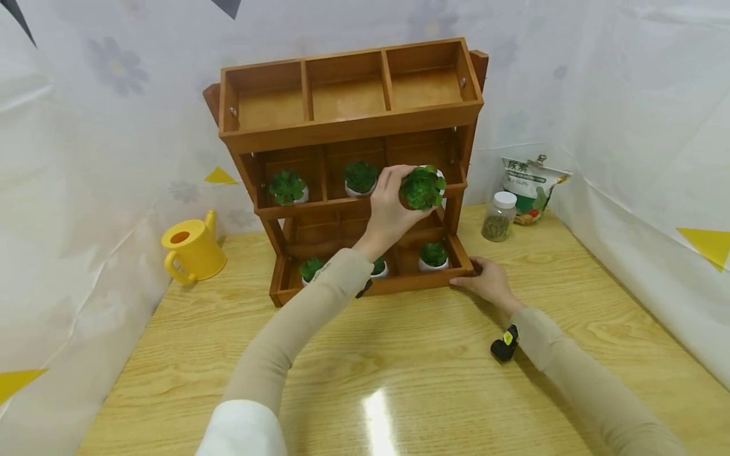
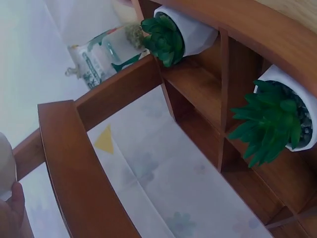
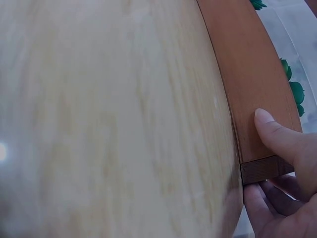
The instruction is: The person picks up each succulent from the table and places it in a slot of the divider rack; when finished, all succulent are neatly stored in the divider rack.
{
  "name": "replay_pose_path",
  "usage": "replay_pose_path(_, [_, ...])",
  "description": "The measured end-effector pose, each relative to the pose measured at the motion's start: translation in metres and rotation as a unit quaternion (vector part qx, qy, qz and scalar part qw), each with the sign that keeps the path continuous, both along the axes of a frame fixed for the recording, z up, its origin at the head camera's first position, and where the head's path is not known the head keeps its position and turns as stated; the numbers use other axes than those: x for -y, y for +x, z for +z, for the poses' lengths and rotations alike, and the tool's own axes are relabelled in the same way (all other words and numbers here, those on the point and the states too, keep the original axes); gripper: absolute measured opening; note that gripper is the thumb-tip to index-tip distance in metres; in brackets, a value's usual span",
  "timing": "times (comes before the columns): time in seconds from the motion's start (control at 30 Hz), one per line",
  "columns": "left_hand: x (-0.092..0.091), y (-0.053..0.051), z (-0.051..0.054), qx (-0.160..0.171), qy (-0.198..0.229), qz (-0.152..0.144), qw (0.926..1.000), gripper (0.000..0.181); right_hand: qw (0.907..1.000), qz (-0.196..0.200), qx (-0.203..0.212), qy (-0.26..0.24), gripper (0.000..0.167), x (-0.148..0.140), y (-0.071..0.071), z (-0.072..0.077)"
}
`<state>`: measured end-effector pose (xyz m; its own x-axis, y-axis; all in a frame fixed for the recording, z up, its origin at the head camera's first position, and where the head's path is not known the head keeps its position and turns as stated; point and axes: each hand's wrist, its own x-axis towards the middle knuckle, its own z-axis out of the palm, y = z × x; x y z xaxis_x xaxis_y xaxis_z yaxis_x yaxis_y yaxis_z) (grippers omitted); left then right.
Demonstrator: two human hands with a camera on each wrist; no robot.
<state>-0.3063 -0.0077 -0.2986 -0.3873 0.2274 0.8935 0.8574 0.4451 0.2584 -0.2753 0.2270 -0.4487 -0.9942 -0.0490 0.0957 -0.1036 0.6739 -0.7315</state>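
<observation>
My left hand point(image 1: 393, 206) grips a potted succulent point(image 1: 423, 188) by its white pot, in front of the right compartment of the middle tier of a brown wooden plant shelf point(image 1: 353, 130). At the left edge of the left wrist view, a little of that pot point(image 2: 6, 163) shows beside the fingers. My right hand point(image 1: 487, 282) holds the front right corner of the bottom tier. In the right wrist view its thumb point(image 3: 267, 121) lies on the front board point(image 3: 247, 79), with fingers curled round the board's end. Two potted succulents point(image 1: 288, 187) point(image 1: 360, 177) sit in the middle tier's other compartments.
The bottom tier bears several succulents, one point(image 1: 434, 256) at its right; my left arm partly hides others. A yellow watering can point(image 1: 196, 249) stands left of the shelf. To its right are a white-lidded jar point(image 1: 498, 218) and a clipped bag point(image 1: 533, 187).
</observation>
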Motion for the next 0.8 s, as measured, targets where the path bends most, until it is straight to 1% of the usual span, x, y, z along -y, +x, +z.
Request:
replay_pose_path(0.27, [-0.005, -0.010, 0.003, 0.012, 0.014, 0.011, 0.9998, 0.063, 1.0000, -0.005, -0.004, 0.003, 0.072, -0.003, 0.001, -0.002])
replay_pose_path(0.37, [-0.008, -0.013, 0.007, 0.028, 0.019, 0.016, 0.9993, 0.062, 1.0000, -0.004, 0.001, 0.003, 0.073, -0.003, 0.001, -0.001])
replay_pose_path(0.47, [-0.011, -0.017, 0.009, 0.043, 0.024, 0.027, 0.9984, 0.061, 1.0000, -0.004, 0.001, 0.003, 0.074, -0.003, 0.001, 0.001])
replay_pose_path(0.67, [-0.014, -0.025, 0.009, 0.069, 0.031, 0.056, 0.9955, 0.062, 1.0000, -0.004, 0.000, 0.006, 0.073, -0.001, 0.000, 0.002])
replay_pose_path(0.8, [-0.014, -0.027, 0.011, 0.095, 0.025, 0.066, 0.9930, 0.064, 1.0000, -0.005, 0.002, 0.006, 0.073, 0.000, -0.001, 0.001])
